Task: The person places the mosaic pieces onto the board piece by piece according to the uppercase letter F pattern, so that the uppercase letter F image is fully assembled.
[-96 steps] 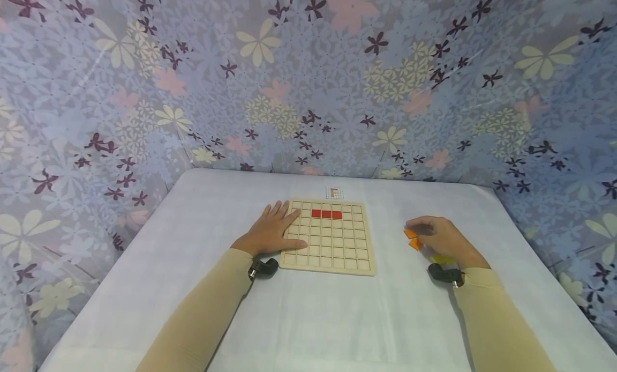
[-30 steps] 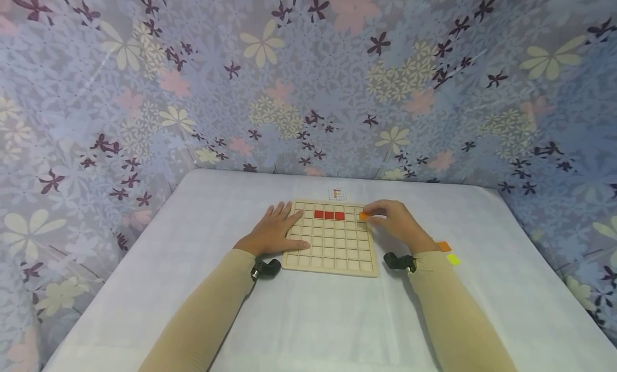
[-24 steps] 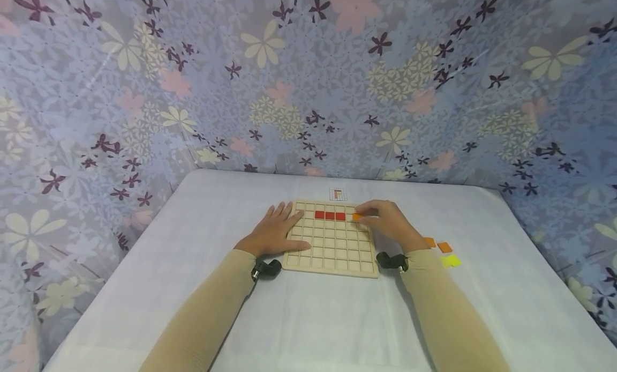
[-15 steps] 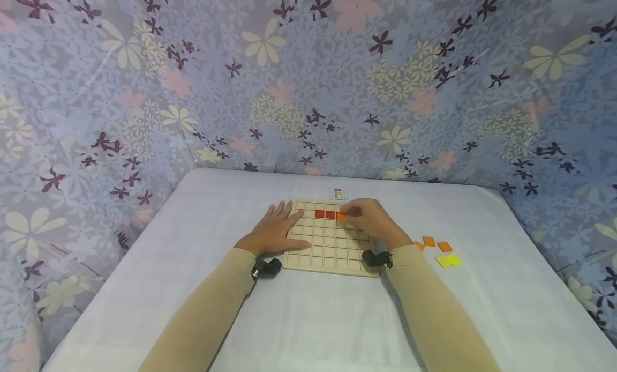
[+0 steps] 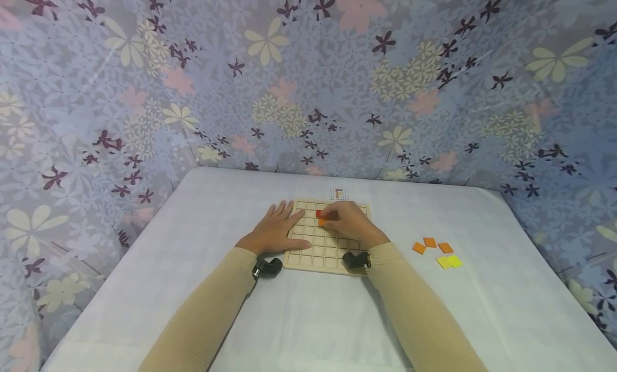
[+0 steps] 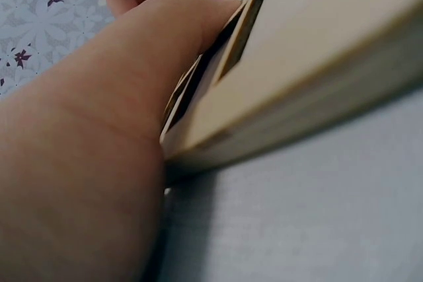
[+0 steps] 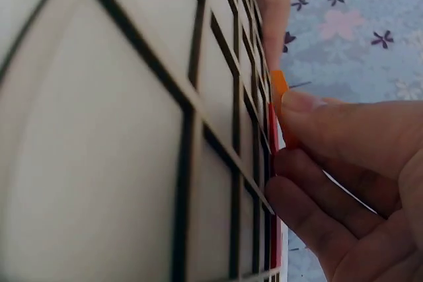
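The right hand (image 5: pixel 351 220) pinches an orange tile (image 5: pixel 322 222) in its grip over the board (image 5: pixel 318 261), below the frame's centre; the left hand (image 5: pixel 272 230) rests spread on the board's left edge.

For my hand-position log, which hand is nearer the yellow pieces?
The right hand: over the board, left of the yellow pieces; the left hand is farther left, on the board's left edge.

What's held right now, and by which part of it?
Right hand pinches an orange tile, thumb against one side; the opposite contact is hidden. Left hand rests on the board, gripping nothing.
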A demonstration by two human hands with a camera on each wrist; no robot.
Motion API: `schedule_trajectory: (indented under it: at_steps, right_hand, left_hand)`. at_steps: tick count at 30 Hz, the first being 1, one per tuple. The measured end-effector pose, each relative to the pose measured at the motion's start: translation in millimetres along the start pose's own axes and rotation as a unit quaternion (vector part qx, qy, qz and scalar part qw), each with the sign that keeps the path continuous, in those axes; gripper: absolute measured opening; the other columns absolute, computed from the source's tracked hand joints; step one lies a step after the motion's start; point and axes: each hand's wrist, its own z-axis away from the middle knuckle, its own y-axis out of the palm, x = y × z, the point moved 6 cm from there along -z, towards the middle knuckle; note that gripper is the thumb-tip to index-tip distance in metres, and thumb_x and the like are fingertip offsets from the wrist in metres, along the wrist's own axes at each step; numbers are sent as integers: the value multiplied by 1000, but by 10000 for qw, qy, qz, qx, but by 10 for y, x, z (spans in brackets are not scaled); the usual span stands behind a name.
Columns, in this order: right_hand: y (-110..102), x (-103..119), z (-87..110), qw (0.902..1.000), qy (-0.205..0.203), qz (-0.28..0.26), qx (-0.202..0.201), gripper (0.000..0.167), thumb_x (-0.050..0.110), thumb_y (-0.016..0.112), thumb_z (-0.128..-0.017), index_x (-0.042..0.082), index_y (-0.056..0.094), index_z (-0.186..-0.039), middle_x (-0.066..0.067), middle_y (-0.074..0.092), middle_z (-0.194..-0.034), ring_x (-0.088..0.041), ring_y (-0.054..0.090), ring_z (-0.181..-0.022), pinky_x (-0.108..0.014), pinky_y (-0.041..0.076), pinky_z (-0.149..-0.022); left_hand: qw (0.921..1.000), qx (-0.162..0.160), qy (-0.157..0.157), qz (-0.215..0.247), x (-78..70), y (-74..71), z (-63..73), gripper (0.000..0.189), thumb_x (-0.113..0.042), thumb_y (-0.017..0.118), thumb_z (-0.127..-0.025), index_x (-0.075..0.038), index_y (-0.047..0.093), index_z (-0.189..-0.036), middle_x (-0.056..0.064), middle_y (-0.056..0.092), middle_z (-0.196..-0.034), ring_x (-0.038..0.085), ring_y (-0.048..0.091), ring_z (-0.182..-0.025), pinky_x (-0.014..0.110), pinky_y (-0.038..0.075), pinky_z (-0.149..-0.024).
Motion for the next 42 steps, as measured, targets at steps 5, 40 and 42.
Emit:
schedule_trajectory:
  at_steps: [5,40,42]
  right_hand:
    - [36,28,-45,9996,-10,219,-194,21,5,82,-93,3,79,-113,-8,76,-112,-22,71,-101,-40,57,-92]
    - [-700,-662,774,9855,999,-32,-1374,25,12,73,-101,1,76,-124,-14,73,-119,-31,69,-104,-49,55,-90]
    - [-796,-796,901,9834,1180,26,-1381,26,14,72,-102,2,75,-125,-16,73,-119,-32,69,-105,-49,56,-89]
  left_hand:
    - [10000,20,-5,-33,3,-1,-17,110,-89,47,-88,-20,23,-170,21,9,-173,40,4,-158,55,0,-125]
    - [9999,-78,-36,77,1,10,3,109,-86,50,-88,-18,25,-170,21,10,-173,41,5,-158,54,0,-125]
    - [9999,-72,-47,83,-2,6,4,109,-87,50,-88,-18,25,-170,21,10,-173,41,5,-158,54,1,-125]
